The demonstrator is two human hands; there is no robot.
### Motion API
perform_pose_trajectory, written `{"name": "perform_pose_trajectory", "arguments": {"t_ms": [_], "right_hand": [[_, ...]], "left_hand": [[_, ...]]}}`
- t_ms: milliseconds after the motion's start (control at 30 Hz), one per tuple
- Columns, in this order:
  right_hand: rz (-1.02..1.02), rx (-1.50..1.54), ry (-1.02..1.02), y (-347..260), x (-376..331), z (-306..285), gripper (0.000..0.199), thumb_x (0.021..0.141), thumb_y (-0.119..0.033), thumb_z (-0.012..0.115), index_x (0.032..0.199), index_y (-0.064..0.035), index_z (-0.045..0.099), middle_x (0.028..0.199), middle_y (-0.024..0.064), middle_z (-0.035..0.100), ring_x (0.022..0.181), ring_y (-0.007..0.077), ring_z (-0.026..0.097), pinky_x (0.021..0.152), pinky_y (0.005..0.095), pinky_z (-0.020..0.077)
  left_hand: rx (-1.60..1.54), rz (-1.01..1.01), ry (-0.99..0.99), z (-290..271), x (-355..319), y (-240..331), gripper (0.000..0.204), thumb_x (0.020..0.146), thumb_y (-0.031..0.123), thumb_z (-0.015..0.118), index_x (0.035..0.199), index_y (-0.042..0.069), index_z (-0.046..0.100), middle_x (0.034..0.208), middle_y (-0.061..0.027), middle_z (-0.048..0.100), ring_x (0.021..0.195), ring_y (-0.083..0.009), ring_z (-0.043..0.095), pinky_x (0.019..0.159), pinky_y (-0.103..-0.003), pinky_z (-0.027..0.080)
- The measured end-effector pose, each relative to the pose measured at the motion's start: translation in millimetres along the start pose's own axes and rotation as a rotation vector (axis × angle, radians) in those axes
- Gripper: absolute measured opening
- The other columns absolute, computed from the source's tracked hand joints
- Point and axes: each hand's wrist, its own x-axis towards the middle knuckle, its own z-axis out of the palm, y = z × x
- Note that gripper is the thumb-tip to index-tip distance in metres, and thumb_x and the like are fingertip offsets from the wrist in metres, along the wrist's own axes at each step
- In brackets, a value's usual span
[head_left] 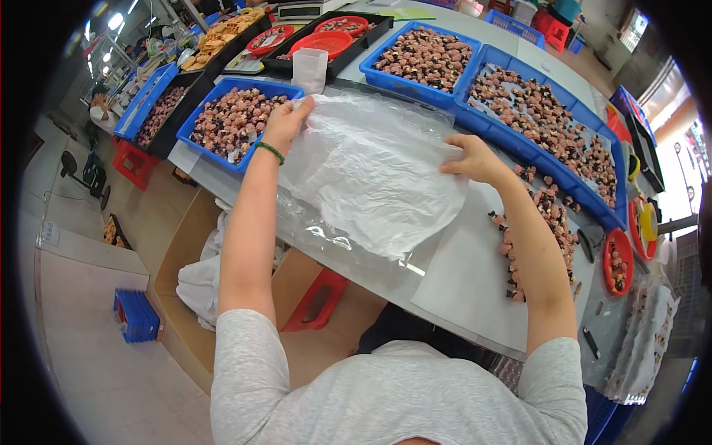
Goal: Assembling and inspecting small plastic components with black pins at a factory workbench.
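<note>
A crinkled, translucent white sheet (371, 182) stretches between my two hands above the table. My left hand (288, 122), with a green bead bracelet on the wrist, is closed on its upper left edge. My right hand (475, 159) pinches the right edge between thumb and fingers. Under and around the sheet lies clear plastic film (320, 236) that overhangs the front edge of the table. Beside my right forearm, small pink and black pieces (549, 222) are heaped near a smooth white sheet of paper (463, 278).
Blue trays of similar pieces stand left (208, 157), behind (404, 87) and right (534, 158). A translucent container (309, 70) stands beyond my left hand. Rightward are scissors (588, 246), a red bowl (617, 278) and a black-handled tool (591, 343). A cardboard box (185, 259) sits below the table.
</note>
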Motion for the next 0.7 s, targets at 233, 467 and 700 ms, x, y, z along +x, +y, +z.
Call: {"name": "perform_pose_trajectory", "arguments": {"t_ms": [233,467,700], "right_hand": [[0.031,-0.269,0.411,1.9,3.5,-8.4,0.048,0.067,-0.014,0.071,0.109,-0.0019,0.054,0.100,0.0113,0.057,0.091,0.0216,0.054,0.076,0.0330,0.0428],[-0.562,-0.418,0.275,-71.4,-30.2,59.3,0.048,0.067,-0.022,0.070,0.110,-0.0094,0.053,0.103,0.0113,0.052,0.100,0.0279,0.047,0.086,0.0377,0.0358],[-0.623,-0.429,0.282,-39.9,-46.5,76.8,0.020,0.067,-0.004,0.063,0.086,-0.0075,0.058,0.081,0.0047,0.053,0.079,0.0215,0.052,0.075,0.0340,0.0392]], "left_hand": [[0.596,0.025,0.155,25.6,55.8,-0.6,0.054,0.071,0.042,0.067,0.098,-0.004,0.060,0.088,-0.0117,0.063,0.075,-0.0182,0.059,0.070,-0.030,0.045],[0.616,0.032,0.241,42.0,102.9,-23.5,0.055,0.070,0.044,0.065,0.095,-0.004,0.060,0.094,-0.0203,0.062,0.088,-0.0279,0.060,0.077,-0.034,0.045],[0.697,0.109,0.387,36.0,122.1,-42.1,0.031,0.074,0.033,0.061,0.081,0.002,0.065,0.084,-0.0158,0.064,0.081,-0.0300,0.061,0.073,-0.035,0.046]]}}
